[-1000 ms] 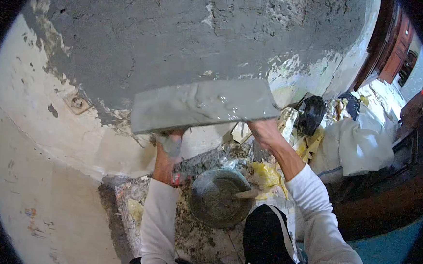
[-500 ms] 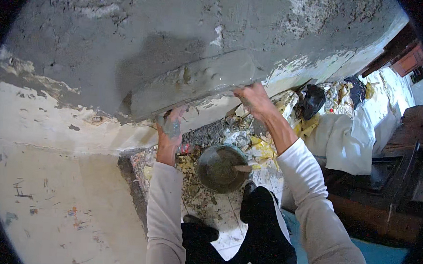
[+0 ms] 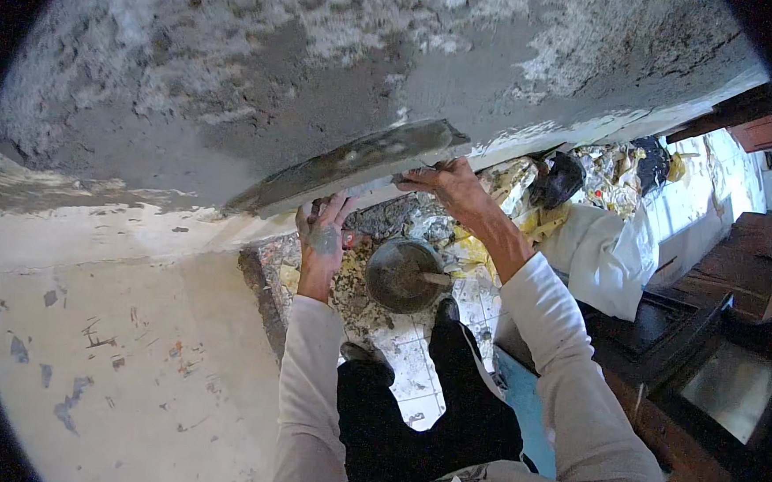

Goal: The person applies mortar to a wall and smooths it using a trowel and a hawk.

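Observation:
A long flat plastering float [image 3: 364,158], smeared with wet grey mortar, lies slantwise against the wall, its right end higher. My left hand [image 3: 323,237] grips its lower edge near the left part, and grey mortar coats the back of that hand. Farther right, my right hand [image 3: 455,190] has its fingers closed on the same lower edge. Around the float, the wall [image 3: 235,99] is covered with grey mortar, rough higher up and smoother near the tool. Below my hands stands a round dark bucket [image 3: 382,280] with a light tool handle [image 3: 435,279] sticking out over its rim.
Mortar crumbs and crumpled sheeting litter the wall's foot. A black bag [image 3: 559,181] and white sacking [image 3: 599,254] lie to the right, beside dark wooden furniture [image 3: 651,390]. A pale stained wall [image 3: 114,348] stands at left. My feet are on white tiles [image 3: 414,366].
The float has tilted, so less of its mortar-smeared face shows. Both hands have kept their hold, and the right has moved slightly left and down. The whole view has shifted.

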`<state>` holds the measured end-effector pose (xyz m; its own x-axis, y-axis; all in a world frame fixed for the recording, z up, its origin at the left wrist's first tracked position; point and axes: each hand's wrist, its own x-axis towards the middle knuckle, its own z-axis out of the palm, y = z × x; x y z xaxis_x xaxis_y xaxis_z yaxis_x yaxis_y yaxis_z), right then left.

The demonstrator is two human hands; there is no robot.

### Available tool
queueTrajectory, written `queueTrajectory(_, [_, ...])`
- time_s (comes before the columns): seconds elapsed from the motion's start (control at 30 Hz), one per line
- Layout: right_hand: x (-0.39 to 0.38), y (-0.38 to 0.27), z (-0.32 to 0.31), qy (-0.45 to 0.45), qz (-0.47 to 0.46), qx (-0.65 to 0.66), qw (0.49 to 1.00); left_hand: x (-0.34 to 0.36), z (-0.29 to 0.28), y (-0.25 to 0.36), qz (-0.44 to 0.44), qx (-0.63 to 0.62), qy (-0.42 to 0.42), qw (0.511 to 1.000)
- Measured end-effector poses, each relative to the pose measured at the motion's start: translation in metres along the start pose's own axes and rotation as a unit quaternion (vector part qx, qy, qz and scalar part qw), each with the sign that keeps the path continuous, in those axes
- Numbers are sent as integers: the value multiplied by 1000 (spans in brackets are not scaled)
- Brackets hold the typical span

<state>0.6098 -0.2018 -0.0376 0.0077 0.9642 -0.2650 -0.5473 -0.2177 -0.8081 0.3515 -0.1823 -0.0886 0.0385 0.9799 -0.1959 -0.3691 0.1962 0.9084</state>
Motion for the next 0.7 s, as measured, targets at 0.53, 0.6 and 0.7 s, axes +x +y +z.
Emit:
queueTrajectory(0.53, [-12, -62, 34, 23, 36, -48, 998, -20, 62, 90, -92, -66, 44, 993])
queueTrajectory(0.6, [-13, -68, 39, 50, 67, -52, 995, -24, 65, 99, -77, -65, 31, 994])
queueTrajectory(0.7, [-28, -87, 50, -13, -23, 11, 1000, -25, 71, 109, -129, -65, 81, 986])
